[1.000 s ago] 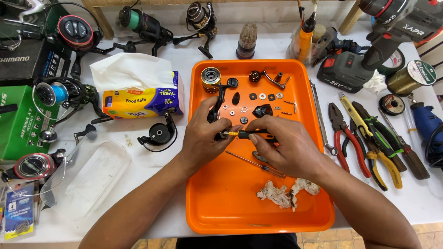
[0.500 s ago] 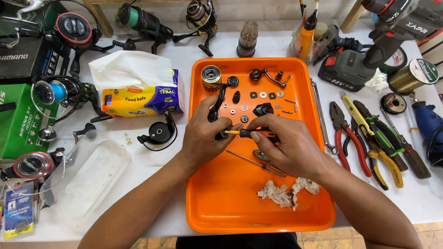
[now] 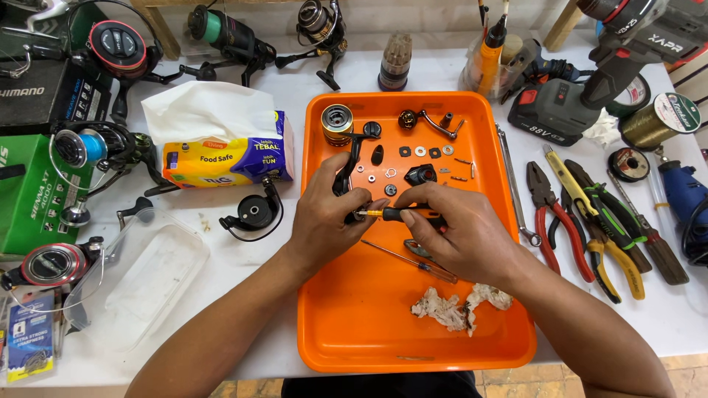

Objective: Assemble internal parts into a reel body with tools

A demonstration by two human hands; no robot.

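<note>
My left hand [image 3: 328,214] grips a black fishing reel body [image 3: 348,166] over the orange tray [image 3: 369,324]. In my right hand [image 3: 457,228] lies a small screwdriver [image 3: 394,214] with a black and yellow handle, held level, its tip pointing left into the reel body at my left fingers. Small washers, screws and black parts [image 3: 420,152] lie scattered at the tray's far end, beside a gold spool [image 3: 336,122] and a handle [image 3: 431,124]. A thin second screwdriver [image 3: 409,262] rests on the tray below my hands.
Crumpled tissue [image 3: 453,306] lies in the tray's near part. Pliers and cutters [image 3: 582,214] lie to the right, a cordless drill [image 3: 582,96] behind them. A tissue pack [image 3: 221,147], a black reel rotor [image 3: 254,214], a clear plastic box [image 3: 140,280] and several reels [image 3: 88,147] crowd the left.
</note>
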